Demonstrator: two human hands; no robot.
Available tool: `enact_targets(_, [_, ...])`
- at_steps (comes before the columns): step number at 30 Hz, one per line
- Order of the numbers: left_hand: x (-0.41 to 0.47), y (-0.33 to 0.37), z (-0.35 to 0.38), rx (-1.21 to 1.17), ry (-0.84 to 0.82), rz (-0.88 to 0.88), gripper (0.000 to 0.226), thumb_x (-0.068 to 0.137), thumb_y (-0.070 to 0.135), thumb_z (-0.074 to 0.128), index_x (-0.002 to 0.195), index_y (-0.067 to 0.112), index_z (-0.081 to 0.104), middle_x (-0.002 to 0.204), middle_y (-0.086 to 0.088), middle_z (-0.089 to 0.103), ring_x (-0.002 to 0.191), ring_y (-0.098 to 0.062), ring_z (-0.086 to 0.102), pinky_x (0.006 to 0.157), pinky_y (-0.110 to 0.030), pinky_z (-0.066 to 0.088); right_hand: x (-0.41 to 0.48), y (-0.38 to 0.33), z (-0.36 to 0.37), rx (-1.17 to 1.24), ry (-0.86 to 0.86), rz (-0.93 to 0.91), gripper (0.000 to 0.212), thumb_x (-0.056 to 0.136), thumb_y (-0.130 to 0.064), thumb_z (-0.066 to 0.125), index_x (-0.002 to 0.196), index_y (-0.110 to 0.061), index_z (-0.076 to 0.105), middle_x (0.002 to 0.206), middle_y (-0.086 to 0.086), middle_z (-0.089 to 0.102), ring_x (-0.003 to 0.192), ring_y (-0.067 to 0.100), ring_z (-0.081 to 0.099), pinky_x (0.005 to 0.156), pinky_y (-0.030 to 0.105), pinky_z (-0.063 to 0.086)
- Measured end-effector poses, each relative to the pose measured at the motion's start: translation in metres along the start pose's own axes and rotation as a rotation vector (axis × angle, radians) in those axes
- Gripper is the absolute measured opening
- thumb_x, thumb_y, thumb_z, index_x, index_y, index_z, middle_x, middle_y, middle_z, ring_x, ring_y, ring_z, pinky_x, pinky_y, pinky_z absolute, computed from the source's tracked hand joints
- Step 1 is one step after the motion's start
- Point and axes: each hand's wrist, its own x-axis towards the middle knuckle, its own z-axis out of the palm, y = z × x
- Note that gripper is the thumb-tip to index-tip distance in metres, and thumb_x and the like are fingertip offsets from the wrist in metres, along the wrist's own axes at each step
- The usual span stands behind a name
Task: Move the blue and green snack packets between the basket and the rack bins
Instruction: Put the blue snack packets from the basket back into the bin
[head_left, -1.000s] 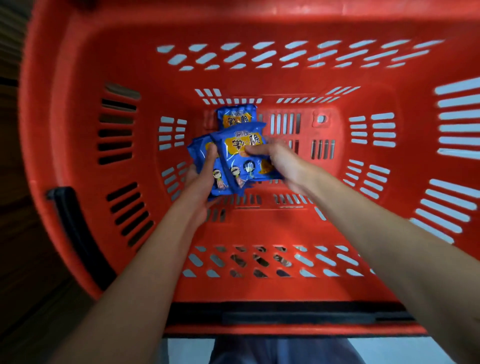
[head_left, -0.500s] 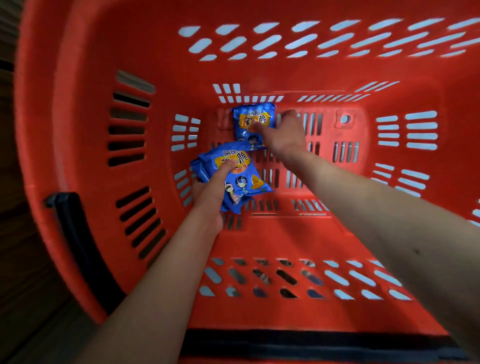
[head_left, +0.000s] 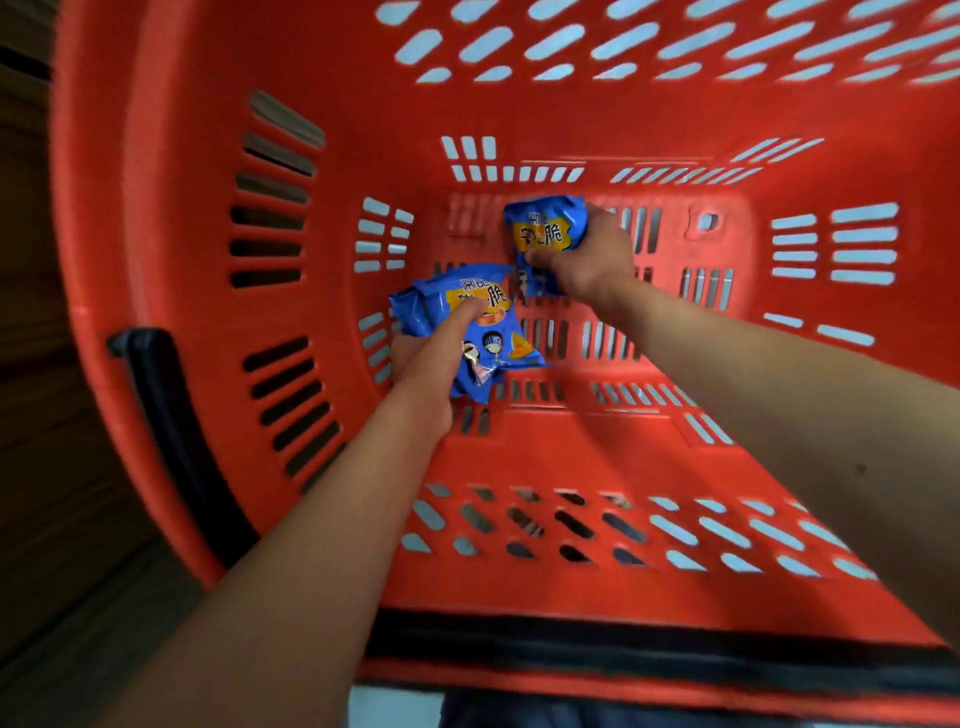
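Gripping the far packet (head_left: 545, 228), right hand (head_left: 584, 260) lies beyond left hand's (head_left: 426, 376) near packet (head_left: 498, 338).

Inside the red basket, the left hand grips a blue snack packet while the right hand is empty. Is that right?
Not quite. The head view shows the right hand gripping a second blue snack packet, not empty. The left hand does grip a blue snack packet inside the red basket.
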Motion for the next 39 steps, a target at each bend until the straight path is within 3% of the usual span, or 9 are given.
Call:
enact_targets(3, [-0.026, 0.008, -0.01, 0.044, -0.011, 0.035, 0.025, 0.074, 0.024, 0.077, 0.094, 0.017, 0.064, 0.099, -0.007, 0.071, 0.087, -0.026, 0.068, 0.077, -0.037, 0.057, -0.024, -0.003, -0.033, 0.108, 0.007, 0.104, 0.041, 0.072, -0.02, 0.077, 0.108, -0.008, 0.061, 0.108, 0.01, 0.068, 0.097, 0.021, 0.063, 0.089, 0.038, 0.05])
enact_targets(7, [-0.084, 0.028, -0.032, 0.053, -0.054, 0.073, 0.041, 0.077, 0.02, 0.074, 0.115, 0.009, 0.062, 0.111, -0.016, 0.068, 0.098, -0.033, 0.066, 0.087, -0.044, 0.053, -0.087, -0.023, -0.097, 0.254, -0.029, 0.12, 0.03, 0.077, -0.011, 0.073, 0.106, -0.007, 0.065, 0.106, 0.014, 0.069, 0.086, 0.017, 0.06, 0.082, 0.037, 0.052])
enact_targets(14, [-0.241, 0.087, -0.078, 0.066, -0.128, 0.177, 0.027, 0.077, 0.012, 0.073, 0.103, 0.012, 0.065, 0.098, -0.011, 0.071, 0.07, -0.016, 0.07, 0.065, -0.027, 0.057, -0.237, -0.111, -0.218, 0.443, -0.025, 0.096, 0.026, 0.079, -0.006, 0.07, 0.104, -0.007, 0.063, 0.106, 0.013, 0.067, 0.084, 0.018, 0.062, 0.084, 0.031, 0.051])
enact_targets(18, [-0.341, 0.129, -0.109, 0.012, -0.175, 0.243, 0.038, 0.077, 0.013, 0.074, 0.112, 0.01, 0.062, 0.104, -0.01, 0.071, 0.093, -0.025, 0.068, 0.088, -0.04, 0.054, -0.32, -0.169, -0.28, 0.53, -0.013, 0.075, 0.028, 0.081, -0.007, 0.069, 0.107, -0.001, 0.063, 0.104, 0.014, 0.068, 0.085, 0.022, 0.065, 0.08, 0.034, 0.052])
enact_targets(20, [-0.389, 0.148, -0.125, -0.011, -0.194, 0.292, 0.043, 0.077, 0.011, 0.073, 0.118, 0.006, 0.059, 0.111, -0.015, 0.068, 0.101, -0.032, 0.065, 0.094, -0.047, 0.05, -0.36, -0.196, -0.307, 0.566, -0.004, 0.017, 0.023, 0.081, -0.008, 0.069, 0.103, -0.006, 0.064, 0.091, 0.006, 0.07, 0.07, 0.009, 0.066, 0.066, 0.022, 0.054])
enact_targets(24, [-0.475, 0.167, -0.161, -0.026, -0.285, 0.393, 0.049, 0.077, 0.014, 0.074, 0.121, 0.004, 0.055, 0.106, -0.014, 0.07, 0.083, -0.025, 0.07, 0.075, -0.035, 0.058, -0.442, -0.238, -0.351, 0.619, -0.041, -0.095, 0.011, 0.081, -0.016, 0.071, 0.085, -0.023, 0.064, 0.08, -0.007, 0.07, 0.074, 0.01, 0.068, 0.067, 0.025, 0.055])
enact_targets(29, [-0.553, 0.157, -0.21, -0.137, -0.376, 0.48, 0.039, 0.073, 0.02, 0.074, 0.109, 0.012, 0.06, 0.09, -0.005, 0.075, 0.074, -0.019, 0.072, 0.06, -0.028, 0.058, -0.531, -0.254, -0.371, 0.653, -0.066, -0.199, 0.011, 0.081, -0.019, 0.071, 0.086, -0.025, 0.063, 0.09, 0.002, 0.073, 0.085, 0.023, 0.07, 0.079, 0.04, 0.057])
enact_targets(33, [-0.593, 0.124, -0.244, -0.227, -0.372, 0.512, 0.06, 0.058, 0.028, 0.076, 0.113, 0.011, 0.061, 0.092, -0.006, 0.075, 0.075, -0.02, 0.072, 0.062, -0.031, 0.059, -0.58, -0.243, -0.363, 0.659, -0.104, -0.251, 0.013, 0.081, -0.018, 0.071, 0.092, -0.022, 0.065, 0.095, 0.005, 0.072, 0.089, 0.026, 0.069, 0.08, 0.042, 0.056])
enact_targets(39, [-0.632, 0.044, -0.275, -0.449, -0.239, 0.555, 0.047, 0.063, 0.025, 0.071, 0.108, 0.015, 0.062, 0.095, -0.006, 0.074, 0.08, -0.022, 0.071, 0.077, -0.04, 0.059, -0.62, -0.211, -0.355, 0.541, -0.303, -0.351, 0.016, 0.081, -0.017, 0.07, 0.095, -0.022, 0.065, 0.096, 0.001, 0.073, 0.086, 0.015, 0.07, 0.064, 0.022, 0.055])
